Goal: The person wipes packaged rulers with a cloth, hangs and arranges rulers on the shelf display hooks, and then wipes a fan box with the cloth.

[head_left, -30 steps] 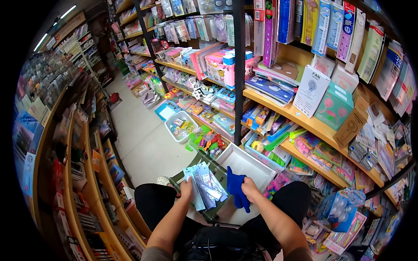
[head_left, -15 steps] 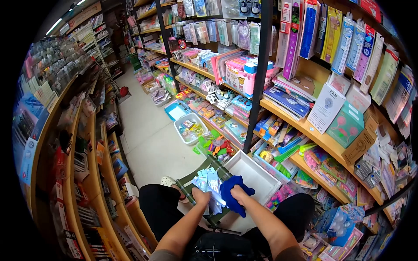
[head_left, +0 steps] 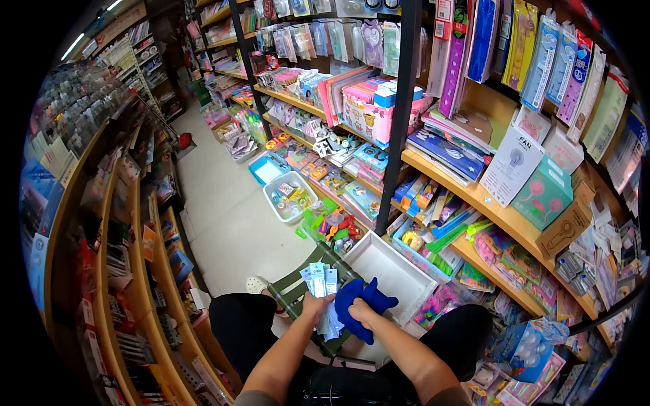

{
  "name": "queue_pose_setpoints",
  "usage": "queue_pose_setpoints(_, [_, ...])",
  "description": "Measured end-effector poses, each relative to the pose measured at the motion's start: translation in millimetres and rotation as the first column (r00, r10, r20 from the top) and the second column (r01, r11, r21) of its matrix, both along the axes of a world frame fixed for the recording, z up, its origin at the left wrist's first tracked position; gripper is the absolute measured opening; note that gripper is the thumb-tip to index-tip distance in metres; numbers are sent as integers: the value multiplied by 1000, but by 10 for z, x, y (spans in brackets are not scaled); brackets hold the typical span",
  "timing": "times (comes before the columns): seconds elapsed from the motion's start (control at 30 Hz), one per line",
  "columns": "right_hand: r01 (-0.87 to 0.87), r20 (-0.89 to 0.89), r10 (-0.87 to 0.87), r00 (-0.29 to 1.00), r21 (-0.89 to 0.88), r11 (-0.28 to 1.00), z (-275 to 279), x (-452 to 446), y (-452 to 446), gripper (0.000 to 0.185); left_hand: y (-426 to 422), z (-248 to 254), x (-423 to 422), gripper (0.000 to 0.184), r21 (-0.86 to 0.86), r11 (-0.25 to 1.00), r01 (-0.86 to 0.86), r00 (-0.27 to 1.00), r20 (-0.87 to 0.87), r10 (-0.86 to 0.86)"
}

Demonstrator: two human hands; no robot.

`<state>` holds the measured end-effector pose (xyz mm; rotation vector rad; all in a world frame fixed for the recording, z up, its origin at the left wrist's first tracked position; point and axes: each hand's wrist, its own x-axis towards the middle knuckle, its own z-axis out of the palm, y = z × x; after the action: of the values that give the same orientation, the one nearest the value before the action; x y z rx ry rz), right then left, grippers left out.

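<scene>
Packets (head_left: 317,276) stand in a slim bundle in the left hand (head_left: 315,306), its fingers closed round their middle, with ends showing above and below them. Beneath those fingers is the green seat (head_left: 291,287); whether the lower ends touch it, I cannot tell. Their grip is narrow and the bundle looks uneven, so an outer packet could slide free and drop to the seat or past its edge, slick film being the likely cause. Just right of the left fingers, the right hand (head_left: 361,314) has its fingers sunk into a bunched blue cloth (head_left: 376,298); its folds hide the fingertips. A loose flap there could catch a packet corner and pull it askew if the hands worked closer together. Beyond the right fingers, a low tray (head_left: 398,269) could catch anything that slipped that way.

As for materials, the seat under the left fingers seems woven, stretched along a thick rolled edge. Between those fingers, the packets are glossy, flat, pale blue and long, with squared ends. Around the right fingers, the cloth is matt, soft and lobed. Farther right, the tray is white, rigid, shallow and straight-sided.
</scene>
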<state>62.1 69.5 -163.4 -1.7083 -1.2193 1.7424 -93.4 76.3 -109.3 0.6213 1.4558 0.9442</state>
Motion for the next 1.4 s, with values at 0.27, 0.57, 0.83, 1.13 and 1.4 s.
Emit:
queue_pose_setpoints(0.27, [-49, -236, 7, 972, -172, 984, 1033, 35, -54, 20, -2, 14, -239, 28, -154, 984, 92, 893, 449, -13])
queue_pose_setpoints(0.57, [276, -465, -306, 830, -134, 952, 1288, 93, 193, 15, 54, 153, -534, 29, -163, 968, -193, 771, 585, 252])
queue_pose_setpoints(0.83, [314, -694, -408, 593, -267, 911, 1890, -232, 307, 15, 21, 709, -848, 20, -53, 918, -392, 665, 673, 323])
queue_pose_setpoints(1.13, [-78, 639, -138, 757, 298, 952, 1106, 376, -85, 75, -566, 1437, -1095, 20, 58, 898, -437, 705, 642, 302])
queue_pose_setpoints(1.4, [2, 522, -95, 848, 176, 984, 631, 628, -37, 54, -299, 1414, -667, 21, 107, 931, -350, 735, 648, 202])
